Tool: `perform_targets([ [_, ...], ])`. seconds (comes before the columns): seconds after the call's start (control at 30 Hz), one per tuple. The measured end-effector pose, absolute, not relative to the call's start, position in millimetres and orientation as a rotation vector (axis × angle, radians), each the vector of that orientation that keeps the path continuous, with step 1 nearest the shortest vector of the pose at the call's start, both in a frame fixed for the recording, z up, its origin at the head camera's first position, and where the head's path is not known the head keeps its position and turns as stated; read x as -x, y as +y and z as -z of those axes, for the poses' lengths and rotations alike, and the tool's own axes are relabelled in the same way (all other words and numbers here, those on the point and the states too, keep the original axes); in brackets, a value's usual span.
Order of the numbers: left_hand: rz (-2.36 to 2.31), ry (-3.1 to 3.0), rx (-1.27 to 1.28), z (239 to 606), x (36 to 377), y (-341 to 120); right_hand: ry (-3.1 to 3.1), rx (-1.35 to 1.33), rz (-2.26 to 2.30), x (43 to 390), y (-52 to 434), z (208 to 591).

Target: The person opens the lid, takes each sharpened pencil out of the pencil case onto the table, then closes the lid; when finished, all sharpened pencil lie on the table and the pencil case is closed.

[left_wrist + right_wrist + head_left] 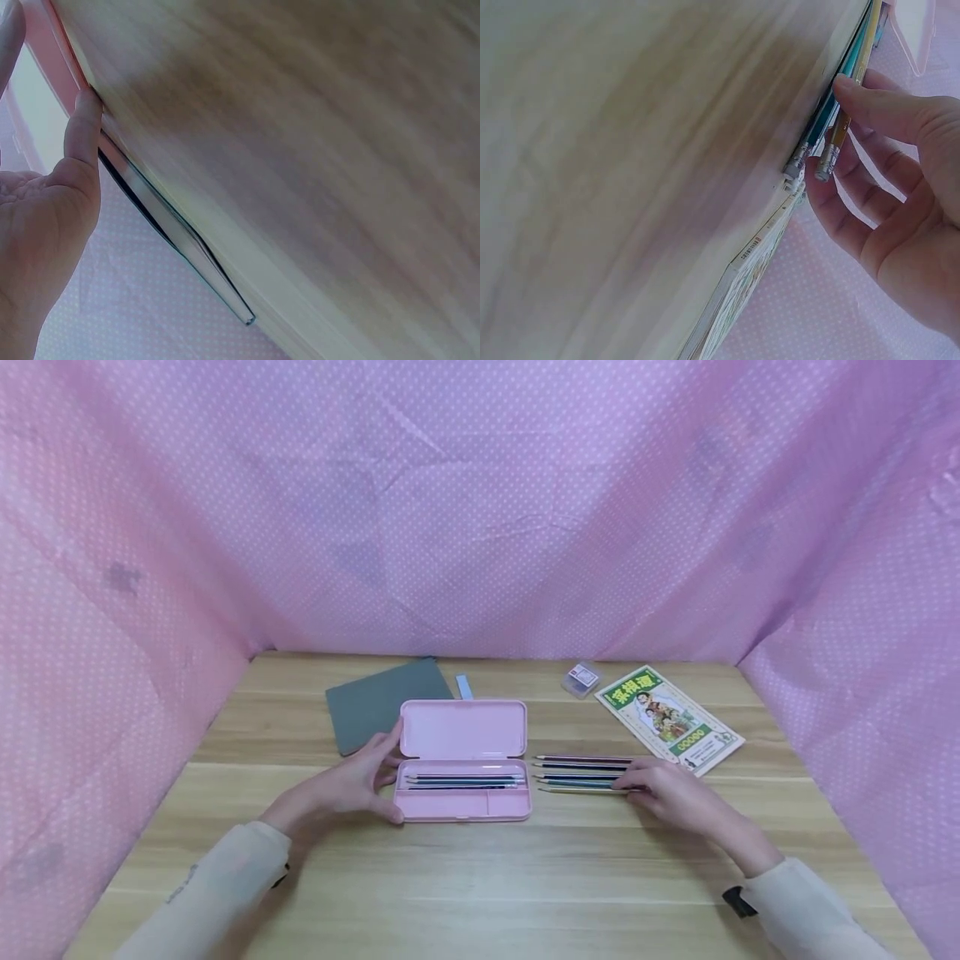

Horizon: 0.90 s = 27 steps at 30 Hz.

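Left hand [352, 785] braced with spread fingers against the open pink pencil case [463, 760], steadying it, three pencils already inside. Right hand [667, 793] pinching the nearest of four loose pencils [581, 774] just beside the case, eraser end lifted.

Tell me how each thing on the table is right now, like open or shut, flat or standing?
pencil case: open, lid back, pencils inside
left hand: touching the case's left end
loose pencils: lying flat, side by side, right of the case
right hand: fingers on the loose pencils' eraser ends
grey notebook: closed, flat
booklet: closed, flat
small clear box: lid state too small to tell
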<state>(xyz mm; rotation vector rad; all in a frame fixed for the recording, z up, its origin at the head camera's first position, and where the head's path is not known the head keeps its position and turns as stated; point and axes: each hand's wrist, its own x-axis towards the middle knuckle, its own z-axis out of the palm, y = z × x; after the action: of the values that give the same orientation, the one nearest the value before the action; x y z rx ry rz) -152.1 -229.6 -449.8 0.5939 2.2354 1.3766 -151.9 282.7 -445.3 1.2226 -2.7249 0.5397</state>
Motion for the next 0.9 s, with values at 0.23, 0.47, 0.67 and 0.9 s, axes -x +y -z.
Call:
perform_targets([
  [0.23,-1.361,2.248,-0.596,448.1,154.2,-232.5,-2.756,-1.206,-0.577,152.5,279.5,446.8],
  [0.47,-1.382,2.233,-0.593,450.4,152.9,-232.3,-2.775,-1.184,-0.572,152.3,280.8,449.8],
  [0.67,-1.379,2.237,-0.598,452.0,153.3,-231.3,-2.797,-1.168,-0.562,151.1,282.0,449.0],
  [0.9,-1.376,2.234,-0.605,451.2,153.6,-229.9,-2.834,-1.143,-0.561,150.4,282.6,445.8],
])
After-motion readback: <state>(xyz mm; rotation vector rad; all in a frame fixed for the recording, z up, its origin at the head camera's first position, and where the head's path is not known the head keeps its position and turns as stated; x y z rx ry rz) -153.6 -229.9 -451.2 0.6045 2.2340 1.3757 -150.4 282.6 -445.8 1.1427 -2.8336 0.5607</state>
